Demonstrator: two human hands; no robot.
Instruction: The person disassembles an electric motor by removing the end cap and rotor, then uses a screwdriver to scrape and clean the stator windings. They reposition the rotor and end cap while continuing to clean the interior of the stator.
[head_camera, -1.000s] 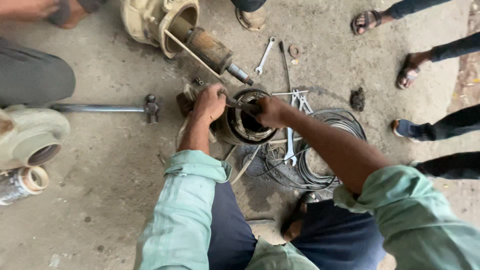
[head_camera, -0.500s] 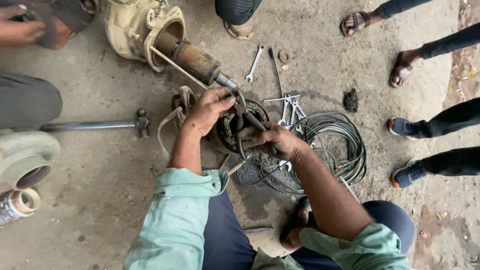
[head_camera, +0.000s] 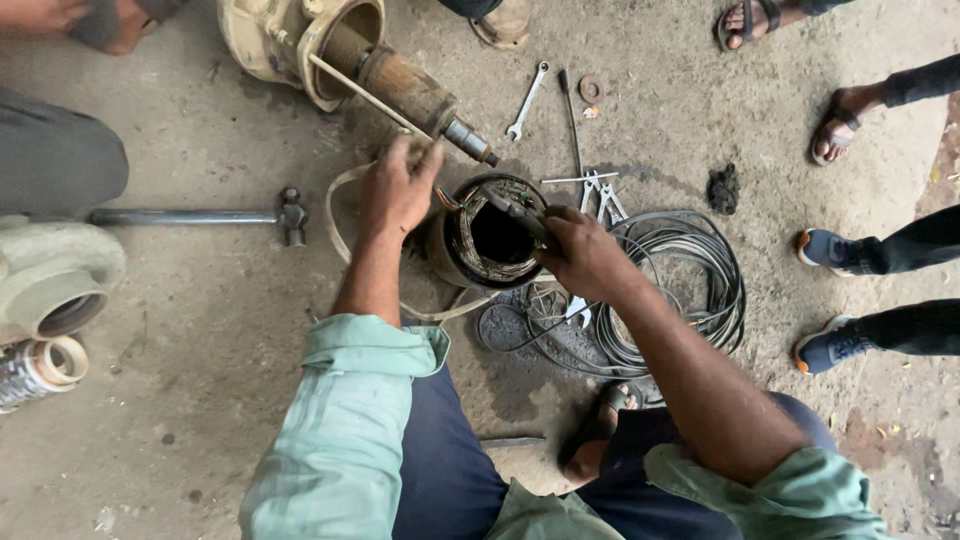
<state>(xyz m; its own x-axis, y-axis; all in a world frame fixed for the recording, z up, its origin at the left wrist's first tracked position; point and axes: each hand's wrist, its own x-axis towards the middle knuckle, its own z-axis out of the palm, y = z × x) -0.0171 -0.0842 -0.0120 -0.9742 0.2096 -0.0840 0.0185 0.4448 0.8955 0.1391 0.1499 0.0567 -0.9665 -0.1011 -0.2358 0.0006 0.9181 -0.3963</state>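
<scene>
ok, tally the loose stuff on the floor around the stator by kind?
Wrenches: 1, an open-ended spanner
Hammers: 1, the sledgehammer
Washers: 1, a rusty ring
Cable coils: 1, the black coil
Thin rods: 1, a steel rod
Total: 5

Wrench (head_camera: 526, 101), hammer (head_camera: 200, 216), cable coil (head_camera: 690, 290) on floor.

The right hand (head_camera: 585, 255) covers most of the dark tool (head_camera: 515, 212) it holds, so its kind is hard to tell. The pump body (head_camera: 290, 40) is cut off at the top edge. People standing nearby show only feet (head_camera: 835, 250)
</scene>
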